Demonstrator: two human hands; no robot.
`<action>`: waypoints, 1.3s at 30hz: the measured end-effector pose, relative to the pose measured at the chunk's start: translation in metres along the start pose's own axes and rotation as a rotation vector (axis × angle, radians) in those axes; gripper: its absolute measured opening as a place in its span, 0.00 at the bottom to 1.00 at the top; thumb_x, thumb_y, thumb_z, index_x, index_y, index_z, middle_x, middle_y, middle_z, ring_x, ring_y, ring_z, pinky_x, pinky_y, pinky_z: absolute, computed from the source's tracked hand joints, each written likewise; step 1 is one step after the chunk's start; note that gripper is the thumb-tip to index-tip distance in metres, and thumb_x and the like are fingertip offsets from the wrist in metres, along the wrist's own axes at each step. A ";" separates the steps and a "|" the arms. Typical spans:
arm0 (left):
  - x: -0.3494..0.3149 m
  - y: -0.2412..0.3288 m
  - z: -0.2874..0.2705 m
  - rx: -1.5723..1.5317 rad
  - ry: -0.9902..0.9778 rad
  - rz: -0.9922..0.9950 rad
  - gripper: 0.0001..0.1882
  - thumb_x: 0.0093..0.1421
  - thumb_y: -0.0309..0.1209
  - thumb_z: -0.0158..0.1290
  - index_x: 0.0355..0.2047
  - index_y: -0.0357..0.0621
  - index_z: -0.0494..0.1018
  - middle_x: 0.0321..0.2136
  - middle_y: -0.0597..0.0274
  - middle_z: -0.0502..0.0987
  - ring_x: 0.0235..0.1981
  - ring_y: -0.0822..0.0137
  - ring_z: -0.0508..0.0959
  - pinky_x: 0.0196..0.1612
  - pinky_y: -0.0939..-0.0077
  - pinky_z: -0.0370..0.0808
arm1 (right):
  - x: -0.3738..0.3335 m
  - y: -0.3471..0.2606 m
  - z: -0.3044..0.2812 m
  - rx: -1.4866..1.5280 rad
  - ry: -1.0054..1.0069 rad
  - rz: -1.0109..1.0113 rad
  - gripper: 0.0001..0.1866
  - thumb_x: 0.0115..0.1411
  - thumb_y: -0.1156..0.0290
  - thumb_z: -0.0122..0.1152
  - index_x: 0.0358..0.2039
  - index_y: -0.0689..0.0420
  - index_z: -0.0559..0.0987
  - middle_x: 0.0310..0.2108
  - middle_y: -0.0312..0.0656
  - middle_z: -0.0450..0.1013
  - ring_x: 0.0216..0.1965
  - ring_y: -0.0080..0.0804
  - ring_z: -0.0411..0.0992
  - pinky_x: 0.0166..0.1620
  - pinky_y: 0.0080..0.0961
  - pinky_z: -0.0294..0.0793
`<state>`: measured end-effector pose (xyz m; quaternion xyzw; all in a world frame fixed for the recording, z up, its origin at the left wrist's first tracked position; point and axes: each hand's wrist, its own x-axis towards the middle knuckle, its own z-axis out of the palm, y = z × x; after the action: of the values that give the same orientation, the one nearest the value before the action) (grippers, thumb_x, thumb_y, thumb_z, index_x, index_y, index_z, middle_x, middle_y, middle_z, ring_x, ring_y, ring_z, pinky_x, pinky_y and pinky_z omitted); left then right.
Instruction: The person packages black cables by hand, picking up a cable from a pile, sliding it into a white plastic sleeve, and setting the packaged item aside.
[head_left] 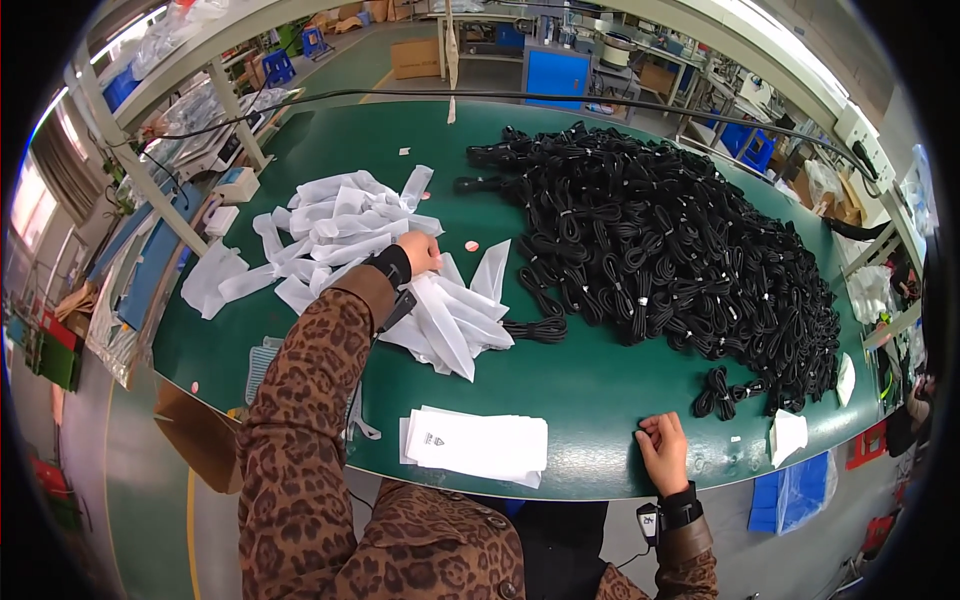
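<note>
My left hand (420, 254) reaches over the heap of white plastic bags (345, 225) left of the table's middle. Its fingers are curled closed at the upper end of a white bag (445, 325), one of several that fan out toward me; the fingertips are partly hidden. My right hand (664, 452) rests at the table's near edge with its fingers curled in, and nothing shows in them. Between my forearms lies a stack of flat white bags (478, 443) with small dark print. A coiled black cable (538, 329) pokes out beside the fanned bags.
A large mound of bundled black cables (660, 235) covers the right of the green table (600, 390). Loose bundles (718, 393) and white pieces (788, 437) lie near its front. A blue-grey cloth (262, 366) is by my left sleeve. A dark cord (400, 93) spans the far side.
</note>
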<state>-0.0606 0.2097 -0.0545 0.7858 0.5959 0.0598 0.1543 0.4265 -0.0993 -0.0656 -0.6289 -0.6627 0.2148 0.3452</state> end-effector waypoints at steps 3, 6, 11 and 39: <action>0.000 -0.008 0.004 -0.059 0.053 0.048 0.11 0.53 0.35 0.64 0.32 0.42 0.78 0.37 0.50 0.83 0.39 0.54 0.82 0.44 0.63 0.78 | 0.001 0.000 0.002 -0.005 0.004 -0.009 0.08 0.53 0.83 0.66 0.33 0.63 0.76 0.32 0.41 0.68 0.23 0.28 0.66 0.27 0.24 0.68; -0.002 -0.009 0.003 -0.247 0.106 0.110 0.09 0.55 0.31 0.63 0.31 0.40 0.76 0.35 0.52 0.83 0.38 0.58 0.82 0.44 0.65 0.78 | 0.002 -0.001 0.003 -0.004 0.010 0.004 0.08 0.53 0.83 0.66 0.33 0.63 0.76 0.31 0.41 0.68 0.23 0.28 0.67 0.28 0.24 0.68; -0.015 0.009 -0.017 -0.813 0.246 0.200 0.07 0.58 0.26 0.59 0.31 0.37 0.72 0.28 0.58 0.81 0.35 0.63 0.82 0.43 0.69 0.79 | 0.002 -0.002 0.003 -0.007 0.025 0.004 0.08 0.53 0.83 0.66 0.33 0.62 0.76 0.31 0.41 0.68 0.24 0.28 0.68 0.28 0.23 0.69; -0.096 0.112 0.003 0.427 -0.263 0.554 0.72 0.36 0.61 0.72 0.74 0.52 0.41 0.71 0.50 0.54 0.72 0.44 0.51 0.61 0.24 0.55 | -0.003 0.004 0.006 0.014 0.037 -0.021 0.07 0.54 0.83 0.64 0.33 0.63 0.76 0.31 0.38 0.67 0.24 0.23 0.66 0.28 0.19 0.67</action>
<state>0.0158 0.0901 -0.0130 0.9327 0.3348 -0.1278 0.0401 0.4249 -0.1005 -0.0729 -0.6231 -0.6614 0.2043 0.3640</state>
